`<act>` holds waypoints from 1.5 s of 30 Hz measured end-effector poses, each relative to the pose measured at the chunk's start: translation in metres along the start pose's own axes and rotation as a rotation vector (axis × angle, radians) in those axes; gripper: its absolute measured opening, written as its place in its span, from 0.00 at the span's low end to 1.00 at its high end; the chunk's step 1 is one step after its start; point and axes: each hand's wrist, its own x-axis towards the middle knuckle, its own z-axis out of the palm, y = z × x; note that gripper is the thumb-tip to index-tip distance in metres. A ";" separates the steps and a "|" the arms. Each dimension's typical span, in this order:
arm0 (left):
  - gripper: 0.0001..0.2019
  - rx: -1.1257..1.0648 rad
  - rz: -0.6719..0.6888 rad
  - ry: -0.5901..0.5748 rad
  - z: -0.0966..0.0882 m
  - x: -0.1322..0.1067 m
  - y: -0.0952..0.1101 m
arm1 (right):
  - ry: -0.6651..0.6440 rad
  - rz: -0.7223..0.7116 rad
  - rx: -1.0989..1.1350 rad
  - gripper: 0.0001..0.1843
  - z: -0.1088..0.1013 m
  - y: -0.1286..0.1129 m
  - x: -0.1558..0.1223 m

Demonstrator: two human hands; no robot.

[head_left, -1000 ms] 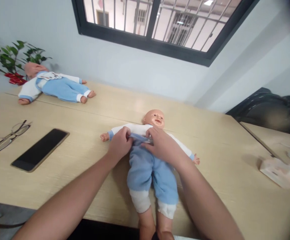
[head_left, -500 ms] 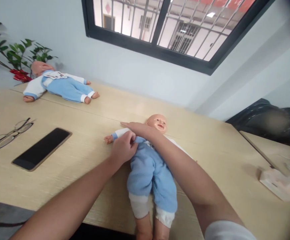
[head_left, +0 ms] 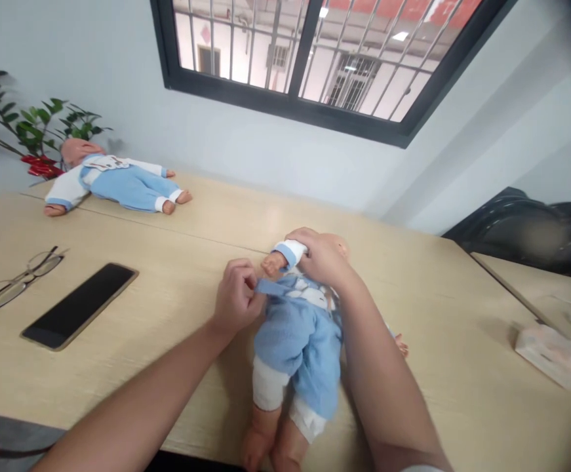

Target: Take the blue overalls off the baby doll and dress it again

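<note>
A baby doll (head_left: 315, 308) in blue trousers and a white top lies on the table, feet toward me and tilted on its side. My left hand (head_left: 238, 295) is closed on the waistband (head_left: 271, 287) of the blue trousers (head_left: 290, 334) and pulls it out to the left. Wrapped round the doll's upper arm, my right hand (head_left: 319, 255) grips the white sleeve (head_left: 291, 252); the doll's small hand sticks up beside it. Most of the doll's head (head_left: 339, 244) is hidden behind my right hand.
On the pale wooden table (head_left: 187, 229) lie a phone (head_left: 81, 305) and eyeglasses (head_left: 17, 282) to the left. A second doll (head_left: 122, 180) rests at the back left beside a plant (head_left: 34, 121). A tissue pack (head_left: 553, 354) stands at the right.
My right hand has drawn back and now holds the doll's arm, which is lifted across its chest. The doll has rolled to the right. My left hand has stretched the waistband outward.
</note>
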 end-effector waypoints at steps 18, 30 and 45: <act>0.13 -0.376 -0.632 -0.300 -0.001 0.009 -0.025 | -0.353 -0.008 0.012 0.23 0.016 -0.033 -0.003; 0.11 -0.225 -0.635 -0.235 -0.003 0.014 -0.022 | -0.282 0.172 0.177 0.11 0.023 -0.065 0.003; 0.10 -0.267 -0.641 -0.261 -0.009 0.019 -0.021 | -0.159 0.410 0.418 0.09 0.019 -0.070 0.004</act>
